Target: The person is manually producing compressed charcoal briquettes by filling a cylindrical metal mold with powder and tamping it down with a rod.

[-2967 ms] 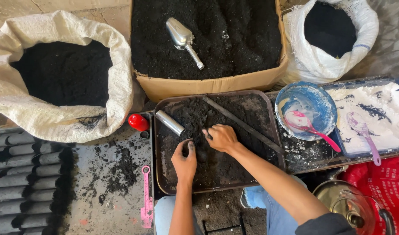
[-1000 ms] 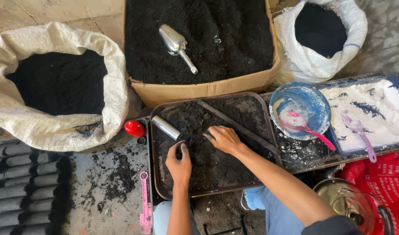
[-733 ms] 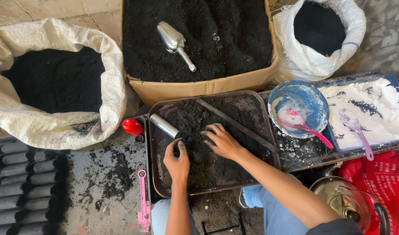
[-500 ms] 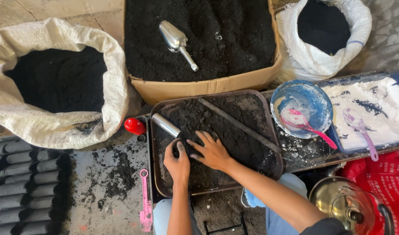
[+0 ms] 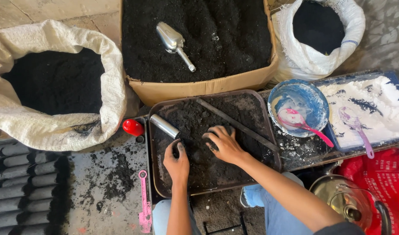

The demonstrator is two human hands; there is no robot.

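— What have the hands got right now?

— My left hand (image 5: 177, 162) is curled shut around the near end of a shiny metal tube (image 5: 165, 126), thumb up on top; I can't see how much of the tube is buried in the fist. My right hand (image 5: 224, 142) is half open, fingers bent like a rake, clawing into the black powder (image 5: 199, 119) just to the right of the left hand. It grips nothing solid that I can see, only loose powder under the fingertips.

— So which step do you judge this to be?

— I'd say filling: the right hand gathers powder toward the tube's mouth while the left steadies it. The next move, as I judge it, calls for a cupped scoop brought to the left hand, and the tube kept firmly held.

— Where does the tube lie, and which way does it run?

— In the brown tray (image 5: 269, 130), at its left side. Its long axis runs diagonally: from my left fist it points away and to the left, toward a red cap (image 5: 133, 127) just outside the tray.

— Anything beyond the hands?

— A dark metal rod (image 5: 238, 125) lies slantwise past my right hand. Farther off, a cardboard box (image 5: 199, 89) of powder holds a metal scoop (image 5: 172, 39).
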